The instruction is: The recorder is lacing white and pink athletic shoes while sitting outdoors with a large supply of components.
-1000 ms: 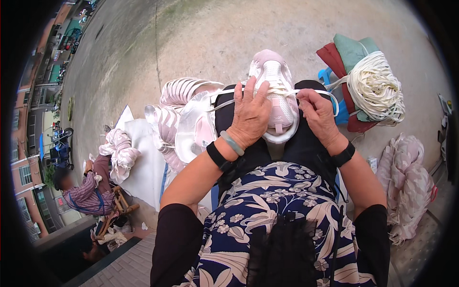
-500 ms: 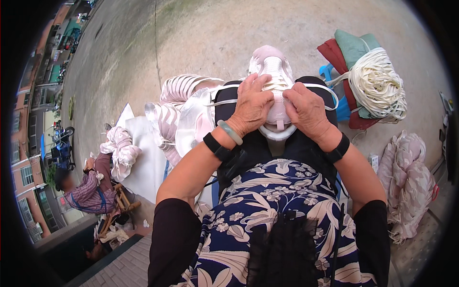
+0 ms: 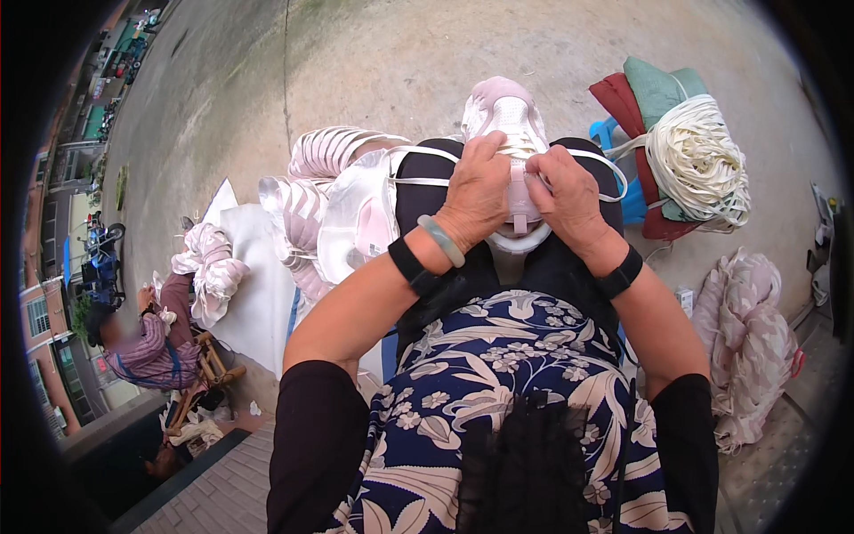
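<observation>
A pale pink and white sneaker upper [image 3: 503, 100] rests between my knees, toe pointing away from me. My left hand [image 3: 479, 191] is closed on the left edge of its lacing, fingers curled over the top. On the other side, my right hand [image 3: 569, 198] pinches at the right lacing edge by the tongue [image 3: 519, 191]. Whatever lies between the right fingertips is too small to make out, and the left fingertips are partly hidden. A white shoelace [image 3: 616, 171] loops out past my right hand. Another lace length [image 3: 422, 182] trails left across my dark trousers.
Stacked pink and white uppers [image 3: 342, 151] lie left of my knees. At the right, a thick white lace bundle [image 3: 698, 160] sits over red and green cloth on a blue stool [image 3: 603, 133]. Fabric bundles [image 3: 747, 329] lie lower right. A person [image 3: 147, 351] sits at far left.
My right hand has drawn up and its fingers curl more tightly. The tongue and its pink tab show more between my hands. The view has shifted slightly.
</observation>
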Available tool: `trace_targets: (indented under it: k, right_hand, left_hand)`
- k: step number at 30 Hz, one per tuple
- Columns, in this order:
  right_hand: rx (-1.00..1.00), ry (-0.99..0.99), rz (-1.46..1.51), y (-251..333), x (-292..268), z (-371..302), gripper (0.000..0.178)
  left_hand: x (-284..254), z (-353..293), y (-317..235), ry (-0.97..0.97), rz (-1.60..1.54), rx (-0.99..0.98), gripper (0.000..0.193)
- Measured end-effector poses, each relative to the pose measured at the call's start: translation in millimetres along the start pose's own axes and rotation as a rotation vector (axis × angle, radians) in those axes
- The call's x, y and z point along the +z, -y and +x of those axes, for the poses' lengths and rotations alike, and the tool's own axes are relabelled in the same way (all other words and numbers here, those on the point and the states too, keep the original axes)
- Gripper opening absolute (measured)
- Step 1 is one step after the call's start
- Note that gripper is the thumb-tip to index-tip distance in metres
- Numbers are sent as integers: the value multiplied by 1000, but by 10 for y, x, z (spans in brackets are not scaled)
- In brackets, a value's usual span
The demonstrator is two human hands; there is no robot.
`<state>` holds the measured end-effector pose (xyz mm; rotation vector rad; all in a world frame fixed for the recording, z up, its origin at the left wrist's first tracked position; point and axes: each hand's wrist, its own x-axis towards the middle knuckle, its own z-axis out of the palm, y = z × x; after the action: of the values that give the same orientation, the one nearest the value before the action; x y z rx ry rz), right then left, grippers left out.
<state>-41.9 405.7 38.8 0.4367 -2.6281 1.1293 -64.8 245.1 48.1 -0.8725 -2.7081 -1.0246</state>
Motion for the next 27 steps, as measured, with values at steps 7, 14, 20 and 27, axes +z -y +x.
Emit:
trace_targets:
  k: [7, 14, 20, 27]
  right_hand:
    - [29, 0, 26, 24, 14, -13, 11]
    - [-27, 38, -67, 8, 7, 51, 11]
    - [-40, 99, -14, -74, -93, 56, 8]
    - [217, 32, 185, -435, -765, -282, 6]
  left_hand:
    - [-41, -56, 83, -1, -84, 27, 6]
    - [65, -35, 53, -36, 68, 34, 16]
    - [32, -11, 56, 19, 50, 23, 9]
    - [-198, -86, 18, 21, 214, 93, 13]
